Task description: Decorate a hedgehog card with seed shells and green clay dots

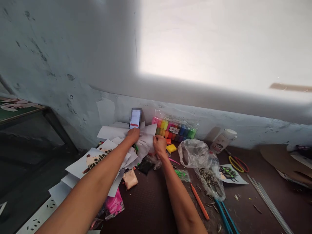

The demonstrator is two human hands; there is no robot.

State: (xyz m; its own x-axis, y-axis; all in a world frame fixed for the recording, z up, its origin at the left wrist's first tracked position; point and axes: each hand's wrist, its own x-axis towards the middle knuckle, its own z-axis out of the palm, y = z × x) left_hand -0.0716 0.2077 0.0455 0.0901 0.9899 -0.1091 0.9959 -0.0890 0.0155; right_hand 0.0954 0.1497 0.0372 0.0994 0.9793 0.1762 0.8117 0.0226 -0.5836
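My left hand (pixel 133 135) is closed among loose white papers, just below an upright phone (pixel 135 117) that leans on the wall; its fingertips are partly hidden. My right hand (pixel 159 144) has its fingers pressed together at the edge of a white sheet of paper (pixel 148 134), which stands up between both hands. Under my left forearm lies a spread of paper sheets (pixel 74 162), some bearing dark striped seeds and beige clay. A beige clay lump (pixel 130 179) and a small dark packet (pixel 145 166) rest on the brown table below the hands.
Colourful clay packs (pixel 174 128) stand against the wall. Rightward are a yellow block (pixel 171 148), a plastic bag of seeds (pixel 209 177), a white bottle (pixel 223 140), scissors (pixel 237 164), an orange tool (pixel 199 201), blue-handled tool (pixel 225 216) and clear sticks (pixel 269 203). A pink packet (pixel 115 204) lies front left.
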